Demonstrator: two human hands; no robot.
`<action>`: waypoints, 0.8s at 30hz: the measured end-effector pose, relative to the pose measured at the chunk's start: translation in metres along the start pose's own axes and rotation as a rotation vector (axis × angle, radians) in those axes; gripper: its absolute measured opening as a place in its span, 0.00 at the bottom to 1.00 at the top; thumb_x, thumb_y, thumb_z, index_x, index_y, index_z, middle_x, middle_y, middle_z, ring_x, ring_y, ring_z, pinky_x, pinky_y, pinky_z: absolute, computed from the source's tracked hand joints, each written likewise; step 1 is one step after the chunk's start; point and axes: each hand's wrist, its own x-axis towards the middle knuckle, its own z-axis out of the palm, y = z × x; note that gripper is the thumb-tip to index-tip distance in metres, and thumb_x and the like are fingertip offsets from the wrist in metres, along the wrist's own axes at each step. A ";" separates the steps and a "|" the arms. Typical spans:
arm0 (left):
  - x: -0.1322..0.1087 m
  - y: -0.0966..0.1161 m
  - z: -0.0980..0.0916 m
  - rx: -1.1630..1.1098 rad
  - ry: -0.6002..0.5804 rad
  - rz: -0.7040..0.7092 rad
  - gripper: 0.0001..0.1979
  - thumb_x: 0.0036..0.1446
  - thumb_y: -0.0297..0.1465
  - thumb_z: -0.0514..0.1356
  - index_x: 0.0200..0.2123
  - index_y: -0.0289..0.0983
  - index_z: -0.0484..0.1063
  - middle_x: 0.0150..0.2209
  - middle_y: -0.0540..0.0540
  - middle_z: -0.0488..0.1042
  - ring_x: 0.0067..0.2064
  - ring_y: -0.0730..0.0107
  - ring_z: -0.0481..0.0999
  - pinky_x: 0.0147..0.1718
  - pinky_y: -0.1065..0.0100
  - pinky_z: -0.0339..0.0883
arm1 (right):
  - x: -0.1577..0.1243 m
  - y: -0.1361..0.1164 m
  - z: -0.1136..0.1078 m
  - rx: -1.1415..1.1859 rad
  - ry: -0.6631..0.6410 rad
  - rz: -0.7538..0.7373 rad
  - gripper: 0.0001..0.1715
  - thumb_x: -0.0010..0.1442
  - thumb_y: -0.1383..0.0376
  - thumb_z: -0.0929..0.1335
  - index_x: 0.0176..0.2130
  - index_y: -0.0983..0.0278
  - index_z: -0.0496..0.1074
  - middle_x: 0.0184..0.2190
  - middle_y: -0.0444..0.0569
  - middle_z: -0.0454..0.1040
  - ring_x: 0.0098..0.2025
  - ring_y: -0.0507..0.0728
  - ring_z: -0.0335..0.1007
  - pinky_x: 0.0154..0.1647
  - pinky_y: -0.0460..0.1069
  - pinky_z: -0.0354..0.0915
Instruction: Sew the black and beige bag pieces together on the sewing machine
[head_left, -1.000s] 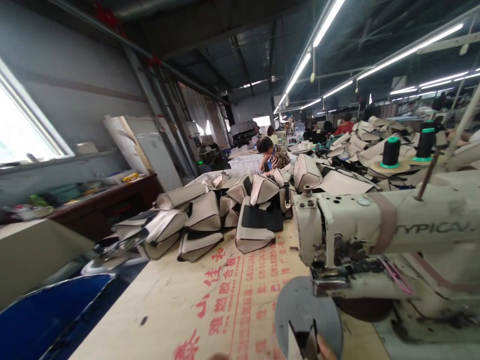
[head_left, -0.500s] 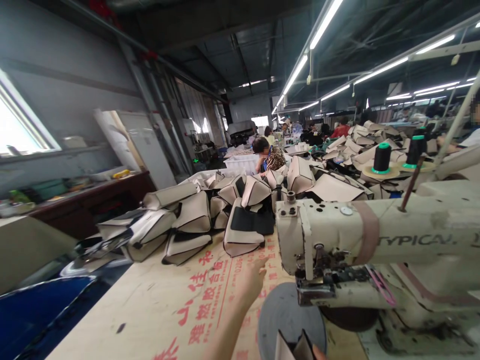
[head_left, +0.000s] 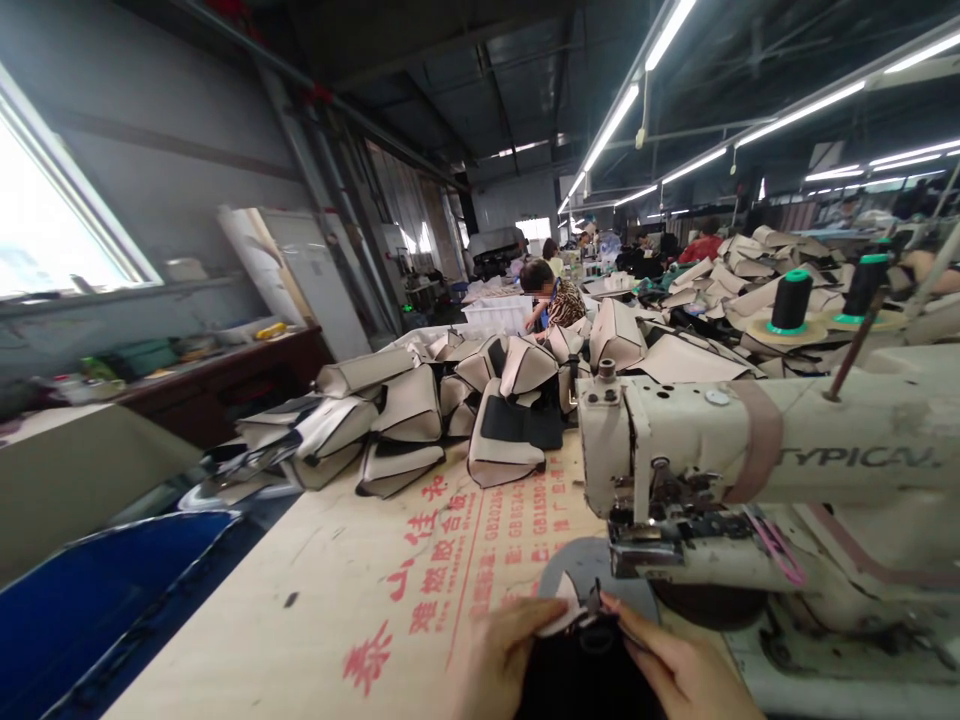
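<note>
At the bottom of the head view I hold a black-and-beige sewn bag piece (head_left: 589,670) in both hands. My left hand (head_left: 506,650) is closed on its left side, thumb near the upper edge. My right hand (head_left: 679,655) pinches the opposite side. A small dark part sticks up between the hands, too blurred to name. Just beyond the piece is a grey round disc (head_left: 577,560), partly covered by it. The sewing machine (head_left: 675,430) stands to the right, its head near the disc.
Beige bag pieces with black edging (head_left: 409,400) are heaped along the back of the plywood table (head_left: 315,600). Black thread spools (head_left: 790,302) stand behind the machine. A blue bin (head_left: 112,610) is at left. Another person (head_left: 559,295) bends forward beyond the heap.
My left hand has drawn back from near the heap and now grips the bag piece with my right hand. The piece is higher in view, and the camera has turned slightly left.
</note>
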 end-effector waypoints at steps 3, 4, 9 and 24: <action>0.015 0.012 -0.018 0.046 -0.088 0.035 0.18 0.50 0.27 0.58 0.45 0.48 0.72 0.46 0.51 0.75 0.47 0.65 0.73 0.49 0.66 0.65 | 0.008 0.009 -0.004 0.036 -0.121 0.027 0.20 0.63 0.66 0.59 0.54 0.58 0.64 0.46 0.45 0.71 0.47 0.58 0.68 0.45 0.51 0.67; 0.017 0.015 -0.020 0.062 -0.086 0.051 0.20 0.49 0.28 0.60 0.47 0.47 0.71 0.47 0.51 0.74 0.48 0.65 0.72 0.49 0.65 0.65 | 0.010 0.011 -0.005 0.026 -0.127 0.037 0.20 0.63 0.64 0.60 0.54 0.59 0.65 0.47 0.46 0.71 0.47 0.58 0.68 0.47 0.52 0.66; 0.020 0.015 -0.013 0.102 -0.047 0.137 0.16 0.58 0.29 0.51 0.46 0.45 0.71 0.46 0.49 0.74 0.46 0.69 0.73 0.48 0.68 0.65 | 0.032 0.009 -0.010 0.027 -0.094 -0.050 0.16 0.63 0.60 0.62 0.47 0.62 0.70 0.52 0.50 0.66 0.51 0.59 0.65 0.52 0.53 0.62; 0.029 0.028 0.003 -0.018 -0.142 0.178 0.09 0.56 0.33 0.56 0.38 0.41 0.74 0.39 0.48 0.75 0.42 0.69 0.73 0.43 0.70 0.65 | 0.013 -0.004 -0.025 0.253 -0.141 0.014 0.16 0.65 0.60 0.58 0.33 0.62 0.70 0.27 0.42 0.72 0.30 0.53 0.69 0.35 0.45 0.63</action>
